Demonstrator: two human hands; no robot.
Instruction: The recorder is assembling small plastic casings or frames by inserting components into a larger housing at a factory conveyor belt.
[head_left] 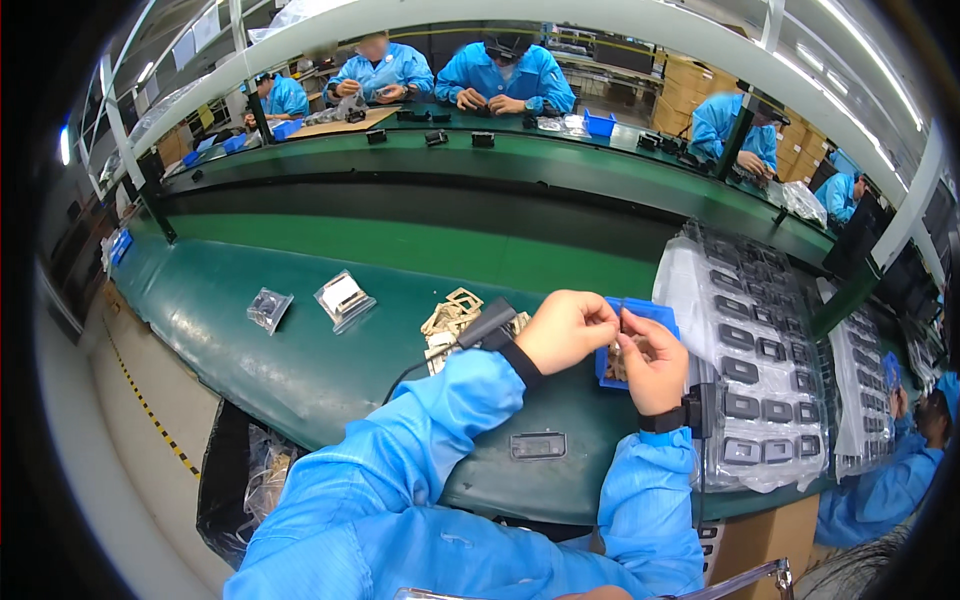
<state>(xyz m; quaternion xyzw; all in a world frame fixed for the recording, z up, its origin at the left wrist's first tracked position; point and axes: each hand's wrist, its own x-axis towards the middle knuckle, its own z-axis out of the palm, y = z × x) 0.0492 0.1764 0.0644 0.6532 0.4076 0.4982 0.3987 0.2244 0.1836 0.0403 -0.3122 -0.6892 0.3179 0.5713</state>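
Note:
My left hand (568, 332) and my right hand (655, 365) meet above a blue plastic bin (662, 313). The fingertips of both are pinched together around something small and dark, too small to make out. Small tan pieces (615, 366) lie inside the bin, partly hidden by my hands. Left of my left wrist is a loose pile of beige rectangular frames (440, 322), partly covered by the dark band and block at that wrist. A dark grey rectangular plastic housing (538, 446) lies flat on the green mat, nearer to me than both hands.
Two clear bags of small parts, one dark (268, 309) and one pale (345, 299), lie left on the green mat (230, 345). Plastic trays (765, 370) with rows of black frames stand right. Beyond a green ledge, several people in blue work; another person (880, 490) sits at right.

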